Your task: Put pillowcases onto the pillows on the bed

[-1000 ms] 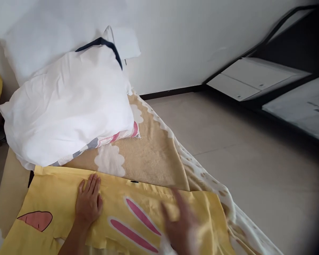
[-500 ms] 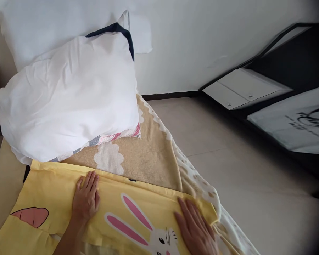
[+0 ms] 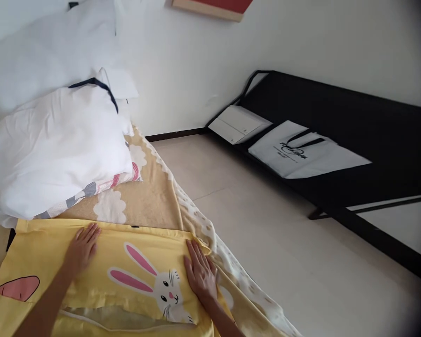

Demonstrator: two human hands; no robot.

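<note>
In the head view, the only one: spread directly beneath both hands, not off to either side, a yellow rabbit-print cloth (image 3: 105,252), laid over a tan-and-white blanket (image 3: 157,201). Running left to right in its visible stretch, along an upper hem (image 3: 161,230) tilted slightly downward to the right. Cut off by the bottom of the picture, so cannot tell the full extent or the true long axis. Split lower down by a long gap (image 3: 122,318), roughly in line with the hem, with duller fabric inside.

On the carrot print (image 3: 17,288) side, left hand (image 3: 82,245): palm down, fingers straight and close together, tips at the hem, grasping nothing visible. Beside the rabbit print (image 3: 168,295), right hand (image 3: 201,276): also palm down, fingers extended, tips just short of the hem, no grip on the cloth to be seen.

Nearer to the right end and its upper corner: the right hand. Nearer to the left end: the left hand. Between the two: the middle stretch of hem. Beyond the hem, nearer to the left hand: a white pillow (image 3: 63,145).
</note>
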